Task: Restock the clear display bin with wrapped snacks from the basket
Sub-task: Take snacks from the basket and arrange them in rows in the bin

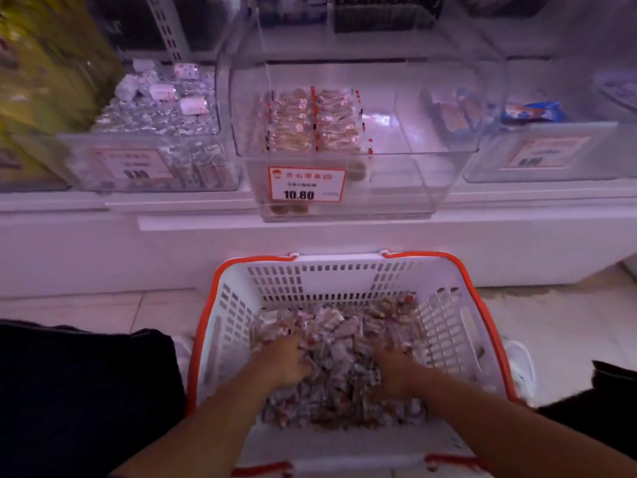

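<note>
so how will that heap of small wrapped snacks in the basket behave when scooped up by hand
The small clear-wrapped snacks lie loose, so a handful will probably shift and spill. Their glossy wrappers look slippery. Each piece seems light, since both hands sink in among them.

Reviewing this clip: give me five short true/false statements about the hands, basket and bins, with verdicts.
1. Both hands are down in the basket's snack pile. True: left hand, right hand.
2. The white slotted plastic basket has blue handles. False: they are orange-red.
3. The clear plastic display bin carries a price label reading 10.80. True.
4. That bin is filled to the rim. False: wrapped snacks fill only its left part.
5. The basket sits on the shelf. False: on the floor.
</note>
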`<act>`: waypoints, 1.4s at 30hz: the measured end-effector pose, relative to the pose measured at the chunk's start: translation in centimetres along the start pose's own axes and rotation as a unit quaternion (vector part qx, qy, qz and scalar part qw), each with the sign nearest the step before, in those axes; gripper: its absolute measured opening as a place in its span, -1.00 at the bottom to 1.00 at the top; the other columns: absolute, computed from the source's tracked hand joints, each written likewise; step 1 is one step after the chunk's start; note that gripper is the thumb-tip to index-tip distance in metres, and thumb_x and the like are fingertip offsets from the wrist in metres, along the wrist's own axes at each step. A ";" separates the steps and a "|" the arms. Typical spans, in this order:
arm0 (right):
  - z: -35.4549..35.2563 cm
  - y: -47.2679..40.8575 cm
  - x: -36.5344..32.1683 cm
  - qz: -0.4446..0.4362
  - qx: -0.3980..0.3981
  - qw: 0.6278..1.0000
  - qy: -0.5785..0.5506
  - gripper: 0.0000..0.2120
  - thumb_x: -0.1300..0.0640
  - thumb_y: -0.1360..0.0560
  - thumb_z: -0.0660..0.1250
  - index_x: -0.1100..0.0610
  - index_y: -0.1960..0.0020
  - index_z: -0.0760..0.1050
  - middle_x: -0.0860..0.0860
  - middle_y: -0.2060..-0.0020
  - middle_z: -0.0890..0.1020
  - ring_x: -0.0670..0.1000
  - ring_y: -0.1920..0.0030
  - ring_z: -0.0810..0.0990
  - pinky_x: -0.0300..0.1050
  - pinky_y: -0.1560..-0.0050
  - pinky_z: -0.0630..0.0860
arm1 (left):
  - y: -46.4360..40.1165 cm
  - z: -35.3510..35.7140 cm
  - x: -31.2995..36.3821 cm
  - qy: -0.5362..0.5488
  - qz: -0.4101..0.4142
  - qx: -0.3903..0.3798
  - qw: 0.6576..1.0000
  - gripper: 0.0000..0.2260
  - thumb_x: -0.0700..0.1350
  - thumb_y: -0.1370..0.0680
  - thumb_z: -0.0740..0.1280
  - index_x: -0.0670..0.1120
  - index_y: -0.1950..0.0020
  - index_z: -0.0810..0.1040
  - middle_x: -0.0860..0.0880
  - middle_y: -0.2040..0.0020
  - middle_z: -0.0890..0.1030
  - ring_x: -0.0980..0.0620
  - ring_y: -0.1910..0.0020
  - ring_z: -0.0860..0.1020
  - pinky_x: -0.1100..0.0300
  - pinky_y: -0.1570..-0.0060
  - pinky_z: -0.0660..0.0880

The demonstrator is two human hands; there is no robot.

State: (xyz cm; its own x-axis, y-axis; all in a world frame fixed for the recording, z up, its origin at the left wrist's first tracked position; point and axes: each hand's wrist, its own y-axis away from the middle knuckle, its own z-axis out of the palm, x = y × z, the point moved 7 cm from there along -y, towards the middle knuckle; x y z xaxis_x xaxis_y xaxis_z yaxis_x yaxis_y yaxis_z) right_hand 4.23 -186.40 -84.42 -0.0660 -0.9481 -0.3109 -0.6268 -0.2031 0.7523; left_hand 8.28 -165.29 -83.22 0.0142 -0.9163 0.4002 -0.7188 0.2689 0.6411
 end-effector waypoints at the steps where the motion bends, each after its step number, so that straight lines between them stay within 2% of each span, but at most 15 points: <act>1: 1.6 -0.6 0.6 0.037 0.001 0.998 -0.057 0.11 -0.09 -0.33 0.54 0.14 -0.59 -0.12 0.19 -0.49 0.28 0.16 -0.43 0.37 -0.11 -0.33 0.38 | -0.2 2.4 -0.7 0.036 -0.012 -0.015 0.999 -0.40 0.07 -0.45 0.42 -0.09 -0.43 0.35 -0.17 -0.30 0.52 -0.20 -0.23 0.52 0.10 -0.17 0.48; 3: 4.4 -1.9 0.7 0.071 0.017 0.989 -0.132 0.19 -0.18 -0.25 0.56 0.09 -0.59 -0.14 0.16 -0.49 0.28 0.17 -0.41 0.39 -0.08 -0.27 0.42 | -0.5 6.6 -1.5 0.085 -0.042 -0.037 0.995 -0.28 0.09 -0.46 0.45 -0.12 -0.52 0.26 -0.13 -0.43 0.41 -0.16 -0.37 0.43 0.18 -0.27 0.40; 6: 6.3 -3.6 -0.3 0.055 0.052 0.994 -0.083 0.21 -0.37 -0.19 0.50 0.14 -0.58 -0.02 0.12 -0.49 0.31 0.16 -0.45 0.34 0.05 -0.42 0.29 | -1.1 10.7 -1.4 0.118 -0.078 -0.076 0.987 -0.25 0.07 -0.53 0.41 -0.16 -0.59 0.13 -0.08 -0.52 0.28 -0.15 -0.47 0.31 0.14 -0.37 0.33; 9: 7.0 -4.6 -1.0 0.036 0.053 0.989 -0.130 0.09 -0.33 -0.13 0.57 0.13 -0.47 0.22 0.07 -0.36 0.49 0.10 -0.32 0.48 -0.19 -0.15 0.40 | -1.3 10.5 -1.2 0.109 -0.097 -0.059 0.987 -0.39 0.06 -0.48 0.45 -0.10 -0.47 0.36 -0.12 -0.37 0.48 -0.12 -0.32 0.49 0.09 -0.29 0.44; 11: 7.0 -5.2 -1.5 0.021 0.043 0.987 -0.155 -0.02 -0.20 -0.16 0.63 0.16 -0.42 0.31 0.05 -0.28 0.55 0.07 -0.25 0.53 -0.39 0.07 0.31 | -1.3 10.1 -0.7 0.127 -0.081 -0.106 0.983 -0.49 0.07 -0.44 0.49 -0.09 -0.33 0.51 -0.10 -0.24 0.61 -0.08 -0.20 0.59 0.08 -0.20 0.53; 13: 6.9 -5.9 -2.1 -0.006 0.011 0.987 -0.163 -0.17 -0.06 -0.22 0.61 0.19 -0.38 0.40 0.02 -0.22 0.57 0.07 -0.21 0.54 -0.53 0.11 0.30 | -1.2 10.4 -0.5 0.089 -0.063 -0.159 0.981 -0.52 0.12 -0.41 0.51 -0.02 -0.27 0.56 -0.04 -0.17 0.64 -0.03 -0.15 0.61 0.08 -0.17 0.55; 15: 6.7 -6.1 -2.7 -0.020 -0.015 0.990 -0.136 -0.36 0.00 -0.32 0.54 0.16 -0.33 0.49 0.03 -0.23 0.58 0.10 -0.20 0.56 -0.39 0.04 0.46 | -1.1 10.3 -0.8 0.029 -0.058 -0.165 0.984 -0.50 0.13 -0.39 0.52 0.03 -0.27 0.53 0.00 -0.16 0.63 -0.02 -0.14 0.61 0.04 -0.17 0.55; 17: 6.2 -6.0 -2.9 -0.038 -0.002 0.994 -0.102 -0.49 0.02 -0.42 0.48 0.10 -0.34 0.52 0.10 -0.26 0.59 0.12 -0.25 0.54 -0.17 -0.15 0.44 | -1.1 10.4 -0.9 -0.006 -0.053 -0.158 0.986 -0.55 0.11 -0.42 0.50 0.03 -0.25 0.53 0.00 -0.14 0.63 -0.02 -0.12 0.61 0.03 -0.16 0.55; 21: 6.3 -5.1 -1.0 0.019 -0.024 0.983 -0.178 -0.84 0.09 -0.42 0.46 0.10 0.03 0.60 0.17 0.06 0.69 0.15 0.08 0.71 -0.06 0.14 0.65 | -1.2 11.0 -0.1 -0.054 -0.045 -0.183 0.981 -0.69 0.05 -0.48 0.44 0.01 -0.19 0.59 -0.01 -0.11 0.65 -0.02 -0.08 0.63 0.05 -0.12 0.57; 23: 6.6 -4.5 0.6 0.054 -0.035 0.964 -0.258 -0.85 0.19 -0.38 0.49 0.09 0.13 0.54 0.16 0.18 0.68 0.13 0.24 0.72 0.02 0.24 0.68 | -1.2 11.3 0.3 -0.068 -0.053 -0.185 0.979 -0.66 0.03 -0.49 0.43 -0.02 -0.23 0.56 -0.03 -0.13 0.64 -0.03 -0.08 0.63 0.06 -0.10 0.57; 27: 6.5 -4.3 3.1 0.099 -0.018 0.955 -0.278 -0.78 0.42 -0.39 0.40 0.12 0.15 0.51 0.17 0.28 0.58 0.20 0.28 0.64 0.24 0.22 0.65 | -1.1 11.7 0.2 -0.051 -0.083 -0.128 0.987 -0.40 0.07 -0.47 0.46 -0.12 -0.40 0.34 -0.12 -0.23 0.57 -0.07 -0.06 0.55 0.01 -0.16 0.52; 32: 6.4 -4.3 0.8 0.059 -0.046 0.977 -0.201 -0.76 0.18 -0.35 0.54 0.22 0.01 0.66 0.19 0.23 0.68 0.14 0.26 0.68 0.08 0.18 0.67 | -1.1 12.0 0.9 -0.003 -0.075 -0.109 0.991 -0.30 -0.07 -0.45 0.49 -0.10 -0.50 0.23 -0.09 -0.12 0.51 -0.07 0.01 0.47 0.00 -0.15 0.51; 36: 5.8 -3.4 1.2 0.078 -0.054 0.961 -0.259 -0.90 0.34 -0.41 0.44 0.21 0.11 0.57 0.17 0.34 0.59 0.10 0.40 0.57 0.05 0.28 0.61 | -1.1 11.1 0.8 -0.055 -0.078 -0.140 0.986 -0.56 -0.09 -0.49 0.44 -0.15 -0.31 0.42 -0.09 0.00 0.51 -0.09 0.09 0.52 0.00 -0.07 0.57; 38: 5.5 -2.6 2.1 0.107 -0.077 0.946 -0.297 -0.84 0.41 -0.44 0.37 0.20 0.07 0.54 0.14 0.30 0.60 0.07 0.33 0.61 0.05 0.17 0.65 | -0.7 11.2 1.0 -0.078 -0.066 -0.188 0.977 -0.74 -0.13 -0.60 0.30 -0.23 -0.24 0.51 -0.13 -0.01 0.52 -0.09 0.07 0.50 0.03 -0.07 0.53; 42: 3.6 -1.2 2.0 0.140 -0.106 0.925 -0.337 -0.72 0.43 -0.50 0.32 0.16 -0.15 0.52 0.12 0.04 0.62 0.14 -0.04 0.65 0.10 0.06 0.66 | -0.1 12.1 1.0 -0.065 -0.049 -0.236 0.968 -0.63 -0.05 -0.68 0.16 -0.24 -0.40 0.42 -0.23 -0.28 0.50 -0.17 -0.17 0.50 -0.01 -0.24 0.43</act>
State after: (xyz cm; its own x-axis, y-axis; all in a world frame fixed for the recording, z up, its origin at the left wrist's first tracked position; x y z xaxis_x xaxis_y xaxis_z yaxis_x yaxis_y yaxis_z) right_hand 2.06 -187.17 -87.99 -0.7167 -0.6175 -0.3240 -0.3504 -0.0828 0.9329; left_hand -0.08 -169.82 -90.85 -0.0437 -0.9659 0.2550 -0.3203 0.2553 0.9123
